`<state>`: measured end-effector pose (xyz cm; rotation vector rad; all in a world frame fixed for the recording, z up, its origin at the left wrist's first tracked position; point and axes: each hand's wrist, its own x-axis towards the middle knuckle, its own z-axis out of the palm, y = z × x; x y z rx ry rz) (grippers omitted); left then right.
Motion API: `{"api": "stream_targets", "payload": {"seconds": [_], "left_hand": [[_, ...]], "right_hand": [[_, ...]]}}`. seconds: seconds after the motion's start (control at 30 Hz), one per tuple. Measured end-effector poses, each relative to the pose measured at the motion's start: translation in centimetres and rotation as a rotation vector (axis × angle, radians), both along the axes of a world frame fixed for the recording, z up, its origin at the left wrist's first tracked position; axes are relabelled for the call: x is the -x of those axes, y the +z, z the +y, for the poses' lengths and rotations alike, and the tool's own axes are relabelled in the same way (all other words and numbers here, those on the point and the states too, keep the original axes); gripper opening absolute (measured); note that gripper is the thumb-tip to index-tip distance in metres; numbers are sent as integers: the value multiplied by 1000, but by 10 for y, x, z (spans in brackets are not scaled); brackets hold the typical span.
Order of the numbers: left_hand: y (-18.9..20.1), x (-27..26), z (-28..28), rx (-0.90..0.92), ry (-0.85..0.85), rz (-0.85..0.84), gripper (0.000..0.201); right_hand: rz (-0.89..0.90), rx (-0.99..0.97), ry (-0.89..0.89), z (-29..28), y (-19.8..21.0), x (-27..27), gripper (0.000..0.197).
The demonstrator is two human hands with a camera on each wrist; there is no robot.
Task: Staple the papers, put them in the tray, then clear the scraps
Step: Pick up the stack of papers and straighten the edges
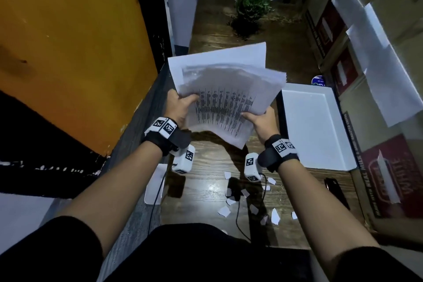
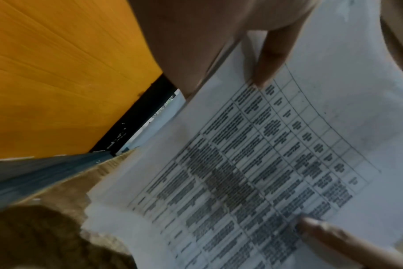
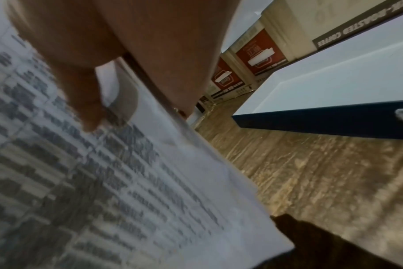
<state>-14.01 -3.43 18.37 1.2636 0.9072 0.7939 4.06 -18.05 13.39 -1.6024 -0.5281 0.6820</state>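
A loose sheaf of printed papers [image 1: 225, 89] is held up in the air above the wooden table [image 1: 206, 181], its sheets fanned apart at the far end. My left hand [image 1: 180, 105] grips the sheaf's left edge, thumb on top of the printed table [image 2: 271, 60]. My right hand [image 1: 258, 119] pinches the right edge, thumb on the top sheet [image 3: 87, 109]. The white tray [image 1: 315, 126] lies to the right of the papers, with nothing in it. Several torn white scraps [image 1: 249, 201] are scattered on the table near me. A dark stapler-like object [image 1: 336, 192] lies at the right edge.
A small potted plant [image 1: 250, 11] stands at the table's far end. Cardboard boxes [image 1: 389, 167] line the right side. An orange wall [image 1: 68, 52] is on the left. A white bin [image 1: 155, 184] sits low at the table's left. A black cable [image 1: 238, 215] crosses the scraps.
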Motion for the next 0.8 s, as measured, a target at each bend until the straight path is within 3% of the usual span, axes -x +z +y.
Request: {"api": "stream_targets", "payload": {"seconds": [0.17,0.33,0.43,0.53,0.63,0.73,0.8], "left_hand": [[-13,1,3,27,-63,115,47],[-20,6,11,-45,-149,143,61],[-23,7,11,-14,-187,167,57],[-26,6,11,33,-188,167,58],[-24,1,7,43,-206,244,38],[-17,-9,-2,-67,-34,251,27],[-16,-12,-9,-103,74,203,29]], "right_hand": [[-4,67,86,-1,-3,1,26],[-32,8,91,-6,1,-8,43],[-50,32,123,-6,5,-8,34],[-59,29,120,-5,5,-8,37],[-60,53,77,-1,5,-2,22],[-120,32,-2,7,12,11,7],[-126,-8,-37,10,14,21,11]]}}
